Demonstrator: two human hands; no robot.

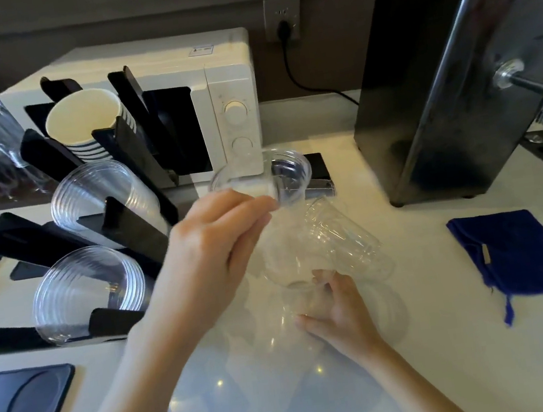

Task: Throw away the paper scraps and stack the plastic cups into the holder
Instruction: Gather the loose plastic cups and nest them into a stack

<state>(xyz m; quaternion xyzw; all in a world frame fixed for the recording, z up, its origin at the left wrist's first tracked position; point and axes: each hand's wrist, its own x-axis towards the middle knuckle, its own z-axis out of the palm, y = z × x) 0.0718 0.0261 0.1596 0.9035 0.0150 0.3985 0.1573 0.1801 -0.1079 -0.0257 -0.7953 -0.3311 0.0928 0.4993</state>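
Two bare hands work over a pale bench [453, 337] among clear plastic cups that are glassy and hard to separate from one another. The left hand [213, 248] pinches the rim of one clear cup [253, 180] with fingertips, holding it raised and tilted near the microwave [230, 83]. The right hand [339, 311] curls around the mouth of a clear cup stack [343, 237] lying tilted over the middle of the bench; how many cups are nested in it cannot be made out. Another small clear cup [293, 171] sits behind, its outline blurred. To the left stands a black slotted cup holder [135, 230]. Its slots carry a stack of striped paper cups [86, 123], a nested clear cup stack in the middle slot [99, 197] and another in the near slot [84, 292], all lying with mouths facing outward. A blue cloth [518, 253] lies flat at the right, and a dark metal appliance [446, 72] is cut off by the top edge.
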